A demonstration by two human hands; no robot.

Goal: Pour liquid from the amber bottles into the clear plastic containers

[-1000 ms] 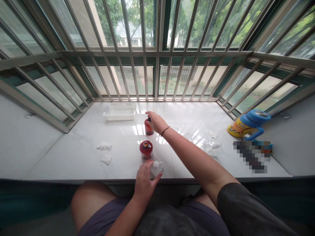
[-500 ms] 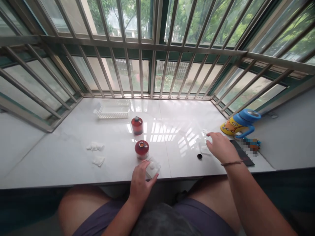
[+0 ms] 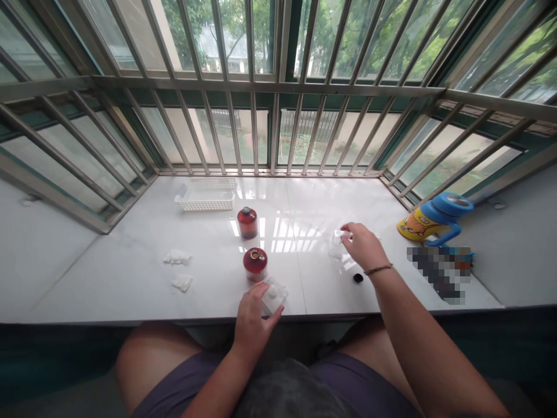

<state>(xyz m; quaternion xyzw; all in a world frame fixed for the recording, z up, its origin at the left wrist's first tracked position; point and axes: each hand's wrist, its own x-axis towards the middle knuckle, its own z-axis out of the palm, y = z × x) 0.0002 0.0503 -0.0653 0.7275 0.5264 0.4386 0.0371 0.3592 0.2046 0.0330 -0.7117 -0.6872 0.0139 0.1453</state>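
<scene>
A glossy white counter (image 3: 213, 261) spreads out in front of both hands, ending at barred windows (image 3: 243, 136) with greenery outside. At the far side of it, beyond the left hand and to its left, lies a white perforated basket (image 3: 208, 203); nearer, left of that hand, are two crumpled white tissues (image 3: 181, 283). To the right of the right hand a yellow-and-blue jug (image 3: 435, 217) stands tilted in the view, with a pixelated dark item in front of it. The left hand (image 3: 251, 320) is partly spread, thumb and fingers gripping a clear square container (image 3: 278, 296) from either side. Just beyond its fingers is an uncapped red bottle (image 3: 255, 265), and farther out a second red bottle (image 3: 248, 224) with a grey stopper. The right hand (image 3: 364, 247) has its thumb and fingertips pinched together on a piece of clear plastic (image 3: 336, 247), whose exact form I cannot tell. A small black cap (image 3: 357, 278) lies just on the near side of the right hand.
</scene>
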